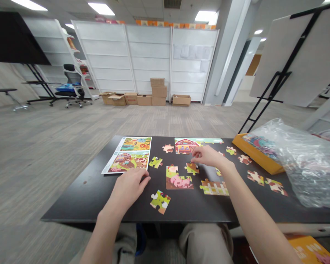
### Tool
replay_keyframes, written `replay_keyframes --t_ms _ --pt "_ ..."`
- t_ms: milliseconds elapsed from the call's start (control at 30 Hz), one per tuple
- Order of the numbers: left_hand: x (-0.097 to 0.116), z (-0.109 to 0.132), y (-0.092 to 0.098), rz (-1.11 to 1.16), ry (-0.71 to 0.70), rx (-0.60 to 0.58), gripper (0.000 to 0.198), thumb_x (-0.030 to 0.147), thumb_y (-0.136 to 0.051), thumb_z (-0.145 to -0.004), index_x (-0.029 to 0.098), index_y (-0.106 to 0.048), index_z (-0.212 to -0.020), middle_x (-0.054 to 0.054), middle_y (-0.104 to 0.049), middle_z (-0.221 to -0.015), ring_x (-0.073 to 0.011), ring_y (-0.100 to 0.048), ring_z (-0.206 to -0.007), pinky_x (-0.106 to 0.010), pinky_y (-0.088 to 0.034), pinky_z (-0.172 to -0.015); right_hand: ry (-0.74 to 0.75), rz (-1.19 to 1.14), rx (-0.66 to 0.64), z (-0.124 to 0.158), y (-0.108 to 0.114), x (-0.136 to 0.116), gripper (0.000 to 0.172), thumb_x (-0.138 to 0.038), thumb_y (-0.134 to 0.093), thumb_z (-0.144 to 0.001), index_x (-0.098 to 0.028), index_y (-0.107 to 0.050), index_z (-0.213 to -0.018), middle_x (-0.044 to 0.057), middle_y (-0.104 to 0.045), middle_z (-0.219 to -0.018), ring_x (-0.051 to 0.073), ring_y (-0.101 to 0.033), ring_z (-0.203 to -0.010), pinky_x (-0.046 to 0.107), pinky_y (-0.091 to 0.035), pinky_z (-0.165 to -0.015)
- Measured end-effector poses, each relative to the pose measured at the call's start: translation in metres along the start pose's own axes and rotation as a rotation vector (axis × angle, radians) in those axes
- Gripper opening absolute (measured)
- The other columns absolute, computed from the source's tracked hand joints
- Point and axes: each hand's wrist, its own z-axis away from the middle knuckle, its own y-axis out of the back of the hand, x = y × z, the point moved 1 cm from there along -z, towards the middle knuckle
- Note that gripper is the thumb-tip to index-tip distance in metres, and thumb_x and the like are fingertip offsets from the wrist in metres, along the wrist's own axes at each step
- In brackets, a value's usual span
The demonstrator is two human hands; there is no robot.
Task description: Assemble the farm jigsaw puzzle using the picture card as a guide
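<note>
My left hand (132,182) rests palm down at the lower edge of the printed picture sheet (114,161), its thumb apart from the fingers. Above the puzzle, my right hand (208,155) has its fingers drawn together beside the joined barn section (184,146); whatever lies between the fingertips is hidden. Just below those fingertips is a brown-and-green puzzle piece (191,168). It lies by the joined pig section (178,180). A fence section (213,187) is partly behind my right forearm. One loose green piece (160,201) with a white animal lies near the front edge.
Loose puzzle pieces lie around, including a green one (155,162), a pinkish one (168,148) and a brown-spotted one (255,177). At right, a yellow box (260,156) holds more pieces beside a clear plastic bag (305,168). The black table (82,198) ends near my lap.
</note>
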Motion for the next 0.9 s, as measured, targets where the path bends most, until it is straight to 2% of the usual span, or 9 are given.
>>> replay_keyframes --t_ms 100,200,467,567,667,800,900 --pt "0.004 -0.006 -0.002 -0.027 -0.002 0.026 0.016 0.03 -0.052 -0.097 0.022 -0.066 -0.096 -0.006 -0.073 -0.103 -0.026 -0.066 -0.1 -0.036 -0.049 -0.084 0.02 0.046 0.068 0.0 0.002 -0.002 0.014 -0.035 -0.067 -0.082 -0.021 -0.069 -0.076 0.003 -0.073 -0.073 0.018 -0.061 -0.068 0.028 -0.04 -0.065" --pt "0.013 -0.013 -0.005 -0.002 -0.01 0.03 0.015 0.029 -0.054 -0.096 0.021 -0.067 -0.098 -0.008 -0.073 -0.106 -0.0262 -0.066 -0.104 -0.037 -0.049 -0.089 0.017 0.064 0.122 0.0 0.003 -0.005 0.023 -0.038 -0.06 -0.088 -0.021 -0.07 -0.077 0.003 -0.07 -0.068 0.018 -0.06 -0.064 0.028 -0.038 -0.063" --pt "0.032 -0.022 -0.007 0.029 0.031 -0.016 0.014 0.026 -0.057 -0.094 0.021 -0.068 -0.102 -0.009 -0.073 -0.108 -0.0271 -0.067 -0.105 -0.038 -0.052 -0.087 -0.076 0.112 0.214 0.003 0.011 -0.007 0.035 -0.05 -0.056 -0.092 -0.022 -0.073 -0.08 0.006 -0.073 -0.073 0.021 -0.063 -0.068 0.029 -0.035 -0.061" --pt "0.038 -0.028 -0.009 0.041 0.013 0.016 0.017 0.027 -0.055 -0.095 0.02 -0.066 -0.106 -0.01 -0.071 -0.111 -0.0282 -0.066 -0.107 -0.04 -0.051 -0.088 -0.093 0.101 0.32 0.005 0.017 -0.011 0.049 -0.06 -0.049 -0.095 -0.021 -0.072 -0.077 0.007 -0.073 -0.074 0.021 -0.062 -0.07 0.029 -0.034 -0.061" --pt "0.049 -0.038 -0.014 0.137 -0.094 0.025 0.021 0.034 -0.061 -0.093 0.021 -0.065 -0.109 -0.009 -0.069 -0.114 -0.028 -0.063 -0.11 -0.041 -0.05 -0.094 -0.089 -0.009 0.422 0.008 0.026 -0.009 0.067 -0.071 -0.035 -0.097 -0.019 -0.07 -0.072 0.007 -0.07 -0.069 0.02 -0.06 -0.067 0.03 -0.036 -0.063" --pt "0.064 -0.049 -0.023 0.266 -0.244 0.032 0.026 0.039 -0.068 -0.088 0.022 -0.065 -0.107 -0.007 -0.067 -0.116 -0.0261 -0.062 -0.109 -0.04 -0.048 -0.098 -0.126 -0.238 0.482 0.019 0.048 0.012 0.079 -0.079 -0.027 -0.094 -0.016 -0.074 -0.082 0.009 -0.073 -0.076 0.018 -0.059 -0.061 0.03 -0.042 -0.064" --pt "0.075 -0.054 -0.027 0.31 -0.292 0.017 0.028 0.039 -0.072 -0.085 0.023 -0.066 -0.106 -0.006 -0.069 -0.115 -0.0256 -0.061 -0.109 -0.039 -0.047 -0.098 -0.176 -0.223 0.433 0.032 0.066 0.045 0.075 -0.079 -0.035 -0.091 -0.015 -0.075 -0.083 0.009 -0.075 -0.078 0.017 -0.057 -0.058 0.029 -0.043 -0.062"
